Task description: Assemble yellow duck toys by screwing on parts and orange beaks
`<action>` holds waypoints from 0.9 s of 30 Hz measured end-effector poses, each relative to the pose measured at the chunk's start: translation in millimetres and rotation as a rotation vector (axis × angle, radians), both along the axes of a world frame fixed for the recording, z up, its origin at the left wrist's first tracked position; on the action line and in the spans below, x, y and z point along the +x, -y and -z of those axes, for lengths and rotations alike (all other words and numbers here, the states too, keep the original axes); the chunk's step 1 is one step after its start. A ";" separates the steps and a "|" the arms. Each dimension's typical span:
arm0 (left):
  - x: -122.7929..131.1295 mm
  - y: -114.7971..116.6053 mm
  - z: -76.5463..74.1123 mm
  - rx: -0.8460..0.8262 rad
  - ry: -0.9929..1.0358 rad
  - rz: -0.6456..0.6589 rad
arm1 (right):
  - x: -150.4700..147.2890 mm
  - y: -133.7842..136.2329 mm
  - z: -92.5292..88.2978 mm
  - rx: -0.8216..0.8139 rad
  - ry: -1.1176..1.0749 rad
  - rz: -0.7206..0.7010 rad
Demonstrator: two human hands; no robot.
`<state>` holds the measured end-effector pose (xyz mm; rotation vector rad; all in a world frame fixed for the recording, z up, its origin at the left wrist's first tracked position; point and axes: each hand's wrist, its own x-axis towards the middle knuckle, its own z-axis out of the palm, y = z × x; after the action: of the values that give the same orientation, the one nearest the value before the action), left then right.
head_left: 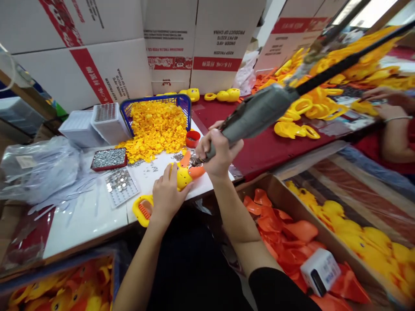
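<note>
My left hand presses down on a yellow duck-shaped toy part with orange beak pieces, holding it on the white board. My right hand is wrapped round a grey electric screwdriver that hangs from a black cable, its tip down at the duck's beak. A yellow handle piece with an orange insert lies by my left wrist. Loose small screws are scattered on the board just behind the duck.
A blue basket spills small yellow pieces. Nearby are a red cap, a red screw tray, a grid plate and white boxes. Cartons at right hold orange beaks and yellow ducks. Another person's arm rests far right.
</note>
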<state>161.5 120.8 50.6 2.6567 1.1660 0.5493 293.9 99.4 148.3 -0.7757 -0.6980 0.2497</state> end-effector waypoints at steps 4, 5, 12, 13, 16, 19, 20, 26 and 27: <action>2.0 6.3 -0.5 0.067 -0.076 -0.028 | -0.7 -14.5 6.8 -0.033 0.034 -0.054; 2.4 7.1 -1.0 0.073 -0.090 -0.030 | -0.7 -17.4 8.7 -0.033 0.033 -0.057; 4.9 7.7 -5.2 0.040 -0.131 -0.046 | 1.2 -27.7 17.5 -0.034 0.009 -0.025; 4.9 7.8 -5.4 0.039 -0.137 -0.045 | 1.2 -27.9 18.0 -0.024 0.011 -0.018; 4.5 8.2 -5.2 0.047 -0.139 -0.038 | 0.4 -28.3 18.3 -0.027 0.031 0.010; 3.9 8.2 -4.6 0.039 -0.139 -0.037 | -2.2 -28.8 17.9 -0.045 0.056 0.031; 3.7 8.1 -4.5 0.033 -0.137 -0.040 | -3.3 -28.9 17.7 -0.050 0.069 0.026; 2.8 7.7 -3.0 0.009 -0.094 -0.048 | -10.5 -30.1 20.1 -0.144 0.174 -0.012; 2.5 7.8 -2.5 0.010 -0.082 -0.047 | -10.7 -30.5 21.2 -0.160 0.186 -0.029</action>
<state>164.0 113.0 53.1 2.6893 1.2542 0.4591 283.2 129.9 127.1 -0.9499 -0.8726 0.2644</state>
